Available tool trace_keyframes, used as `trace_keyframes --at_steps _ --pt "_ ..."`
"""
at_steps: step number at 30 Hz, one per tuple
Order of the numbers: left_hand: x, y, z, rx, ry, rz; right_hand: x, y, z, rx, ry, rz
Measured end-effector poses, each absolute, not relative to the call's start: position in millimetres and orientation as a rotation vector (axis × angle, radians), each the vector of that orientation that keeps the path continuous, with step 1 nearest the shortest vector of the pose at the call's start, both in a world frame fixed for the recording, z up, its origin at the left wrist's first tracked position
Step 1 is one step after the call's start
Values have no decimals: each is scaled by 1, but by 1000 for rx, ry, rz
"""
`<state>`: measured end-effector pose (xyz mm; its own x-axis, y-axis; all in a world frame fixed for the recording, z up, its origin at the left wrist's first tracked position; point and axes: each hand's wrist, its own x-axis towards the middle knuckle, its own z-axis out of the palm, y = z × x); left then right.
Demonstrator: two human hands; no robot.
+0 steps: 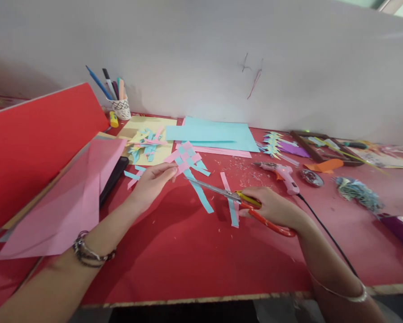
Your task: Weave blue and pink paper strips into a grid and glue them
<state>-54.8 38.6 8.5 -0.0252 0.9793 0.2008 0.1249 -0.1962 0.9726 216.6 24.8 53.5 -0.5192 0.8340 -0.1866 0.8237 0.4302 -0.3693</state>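
Observation:
Between the thumb and fingers of my left hand [154, 183] is a woven paper piece [187, 157] of pink and light-blue strips, lifted above the red table. A long blue strip [201, 197] trails from it toward me. My right hand [272, 204] grips scissors [226, 193] with red and yellow handles. Their blades point left, with the tips close to the blue strip near the woven piece; whether they touch it I cannot tell. Beneath the scissors lie a pink strip [225, 180] and a blue-and-pink strip [234, 214].
A pink glue gun [278, 172] lies right of centre, its black cord running to the front edge. Blue sheets [218, 134] and strip pieces [149, 143] are at the back. A pen cup [120, 107] stands by the wall. Pink paper [63, 211] leans at left.

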Motion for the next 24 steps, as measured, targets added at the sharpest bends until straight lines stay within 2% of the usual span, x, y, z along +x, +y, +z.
trace_keyframes --at_steps 8,16,24 --pt "-54 37 11 1435 1199 1324 217 26 53 -1529 -2637 667" --pt "-54 38 12 1307 1277 1323 219 25 52 -1584 -2558 821" --pt "-56 42 9 1182 1313 1398 220 28 51 -1673 -2552 552"
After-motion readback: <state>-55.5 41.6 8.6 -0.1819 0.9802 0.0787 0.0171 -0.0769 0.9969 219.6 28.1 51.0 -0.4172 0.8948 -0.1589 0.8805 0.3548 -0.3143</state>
